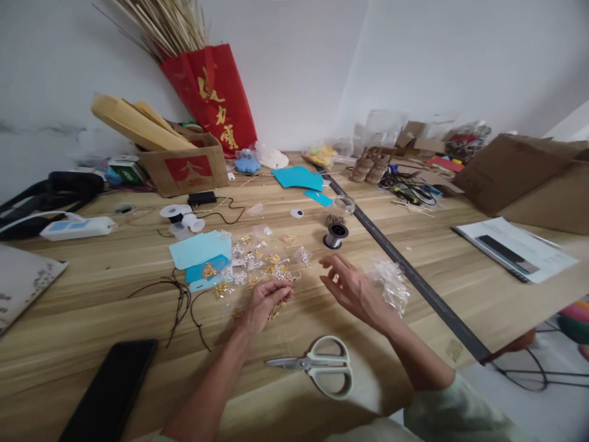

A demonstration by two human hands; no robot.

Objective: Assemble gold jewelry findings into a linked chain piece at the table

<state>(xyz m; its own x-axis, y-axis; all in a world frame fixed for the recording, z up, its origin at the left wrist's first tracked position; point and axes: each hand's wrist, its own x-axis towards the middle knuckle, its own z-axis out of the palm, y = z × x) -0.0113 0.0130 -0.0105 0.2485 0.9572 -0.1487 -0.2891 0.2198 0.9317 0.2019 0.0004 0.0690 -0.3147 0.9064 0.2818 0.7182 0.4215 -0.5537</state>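
Observation:
Over the pile of small gold and silver findings (276, 268), my left hand (268, 301) has its thumb and fingertips pinched together. Whatever it holds, if anything, is too small to make out. My right hand (352, 285) hovers to the right with its fingers bent and apart, nothing visible in them. Just beyond it stands a spool of thin wire (335, 235). A bunched clear plastic bag (391, 283) lies beside the right wrist. Scissors with pale green handles (317, 363) rest on the table between my forearms, blades pointing left.
Blue cards (201, 248) and black cord (181, 301) lie left of the findings. A black phone (113, 390) is at the front left. A dark strip (405, 264) crosses the table on the right. Cardboard boxes (519, 178) and a red bag (216, 98) stand farther back.

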